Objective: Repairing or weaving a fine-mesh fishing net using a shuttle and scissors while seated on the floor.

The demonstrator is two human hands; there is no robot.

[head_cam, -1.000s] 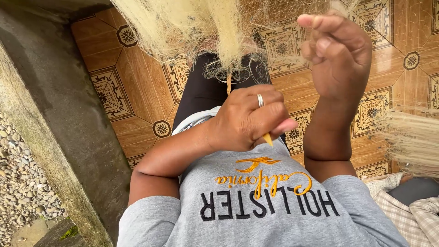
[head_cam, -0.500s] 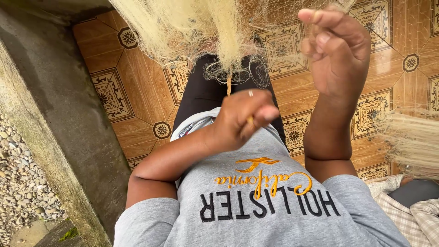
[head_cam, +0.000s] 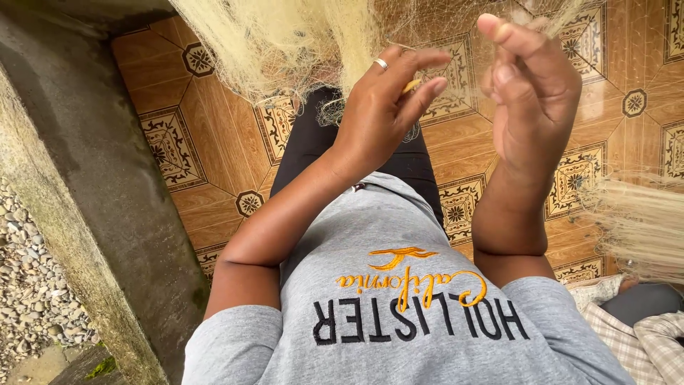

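1. The left hand (head_cam: pixel 381 114) pinches a small yellow netting needle (head_cam: pixel 411 86) between thumb and fingers, just beneath the pale fishing net (head_cam: pixel 285 43).
2. The right hand (head_cam: pixel 534 93), raised to the right, has its fingers closed on fine net strands.
3. Risk: the mesh hangs bunched, so the needle could snag a wrong loop, or the thin strands could slip free.
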